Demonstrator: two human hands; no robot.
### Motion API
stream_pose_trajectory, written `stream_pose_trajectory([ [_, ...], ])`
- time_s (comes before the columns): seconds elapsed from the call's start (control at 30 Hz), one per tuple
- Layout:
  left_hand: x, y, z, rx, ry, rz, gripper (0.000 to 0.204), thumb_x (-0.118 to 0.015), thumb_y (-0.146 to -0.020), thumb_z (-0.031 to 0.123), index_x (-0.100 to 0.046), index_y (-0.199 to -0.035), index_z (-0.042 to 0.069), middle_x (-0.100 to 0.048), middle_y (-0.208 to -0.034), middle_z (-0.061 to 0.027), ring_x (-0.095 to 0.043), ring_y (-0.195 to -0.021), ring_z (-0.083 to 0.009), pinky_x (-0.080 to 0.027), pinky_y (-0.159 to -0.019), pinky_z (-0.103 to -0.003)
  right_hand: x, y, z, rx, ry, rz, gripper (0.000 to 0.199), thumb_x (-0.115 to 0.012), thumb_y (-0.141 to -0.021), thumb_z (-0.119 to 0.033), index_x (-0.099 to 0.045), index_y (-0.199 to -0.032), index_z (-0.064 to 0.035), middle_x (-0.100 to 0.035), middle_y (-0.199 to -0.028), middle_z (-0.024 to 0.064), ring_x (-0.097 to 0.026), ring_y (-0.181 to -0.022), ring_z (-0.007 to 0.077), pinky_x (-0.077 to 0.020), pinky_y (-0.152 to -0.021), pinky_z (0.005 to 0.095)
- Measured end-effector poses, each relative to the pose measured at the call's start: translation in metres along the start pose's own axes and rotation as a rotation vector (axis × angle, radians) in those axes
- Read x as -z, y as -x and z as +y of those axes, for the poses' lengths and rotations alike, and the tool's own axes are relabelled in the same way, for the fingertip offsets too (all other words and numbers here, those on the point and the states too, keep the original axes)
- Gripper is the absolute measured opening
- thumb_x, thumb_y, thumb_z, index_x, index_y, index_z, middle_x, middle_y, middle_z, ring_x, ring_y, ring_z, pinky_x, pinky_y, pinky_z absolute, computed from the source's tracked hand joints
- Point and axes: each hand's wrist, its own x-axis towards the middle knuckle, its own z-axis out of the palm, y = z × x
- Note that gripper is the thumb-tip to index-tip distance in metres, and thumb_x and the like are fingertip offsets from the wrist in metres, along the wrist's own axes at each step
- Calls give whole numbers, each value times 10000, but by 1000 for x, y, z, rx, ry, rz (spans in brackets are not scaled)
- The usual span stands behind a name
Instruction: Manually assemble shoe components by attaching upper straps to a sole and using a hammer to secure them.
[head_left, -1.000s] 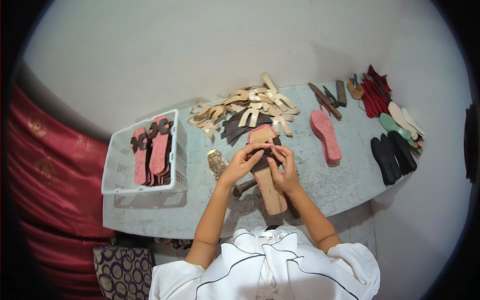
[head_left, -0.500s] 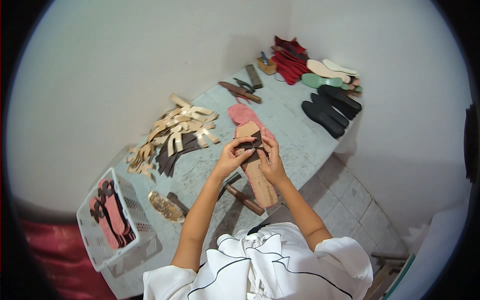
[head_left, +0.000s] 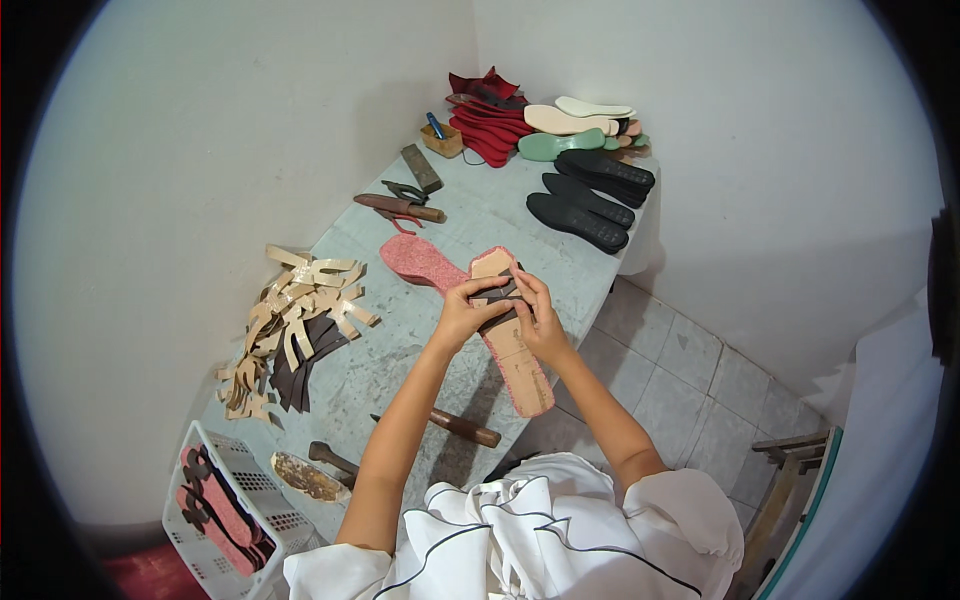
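Observation:
Over the table I hold a sandal insole (head_left: 520, 375), its tan underside facing me and its edge pink. Dark strap ends (head_left: 508, 283) are folded across that underside near the upper part. My left hand (head_left: 466, 316) is closed on the left edge, its fingers reaching across the strap. On the right edge, my right hand (head_left: 543, 325) grips too, its fingers pressing on the dark strap. Beyond the left hand lies a stack of pink insoles (head_left: 415, 262); the held piece hides part of it.
Cream strap pieces (head_left: 300, 300) and dark ones (head_left: 312, 360) lie left. A white basket (head_left: 205, 535) holds pink sandals. Hammers (head_left: 465, 428), a knife (head_left: 405, 208), pliers (head_left: 408, 192), black soles (head_left: 580, 222), green soles (head_left: 560, 146) and red pieces (head_left: 488, 130) are spread around.
My view has swung right, so the table's things sit farther left. Both hands still grip the insole and strap; the right fingers now reach straighter along it.

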Motion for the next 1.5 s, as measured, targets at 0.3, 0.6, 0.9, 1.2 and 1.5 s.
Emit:
stream_pose_trajectory([
  [0.3, 1, -2, -12, 107, 92, 58, 359, -688, -722, 16, -594, -1068, -2, -631, -959, -81, -616, -769, -104, -504, -696, -218, 12, -1, 19, 10, -137, -110, 393, -417, -917, -102, -269, -1268, -6, -308, -1368, 212, -313, -1272, 284, -275, -1016, 339],
  [0.6, 1, 1, -5, 97, 41, 0, 371, -674, -738, 14, -573, -1094, -8, -632, -957, -81, -623, -792, -112, -506, -700, -219, -1, -6, 16, -48, -160, 83, 320, -377, -931, -93, -281, -1226, -15, -491, -1238, 178, -524, -843, 89, -415, -787, 240],
  [0.9, 4, 13, -11, 54, 106, 107, 355, -690, -725, 19, -595, -1066, 1, -622, -968, -89, -604, -796, -106, -500, -704, -220, -16, -17, 4, -158, -457, 437, 340, -456, -911, -92, -330, -1206, 20, -537, -1143, 169, -551, -950, 127, -448, -801, 232],
  [1.2, 9, 25, -20, 38, 15, 70, 333, -690, -721, 25, -610, -1043, 6, -622, -973, -59, -581, -834, -94, -484, -737, -224, 14, -21, 23, -695, -734, -37, 207, -511, -896, -168, -557, -977, 18, -615, -874, 73, -610, -767, 133, -505, -713, 253],
  [1.5, 10, 22, -21, 43, -49, -20, 332, -680, -735, 19, -614, -1060, 21, -628, -979, -68, -591, -830, -102, -488, -736, -225, 15, -12, 38, -724, -811, -15, 132, -564, -859, -100, -574, -924, 15, -596, -827, 52, -585, -726, 95, -502, -675, 212],
])
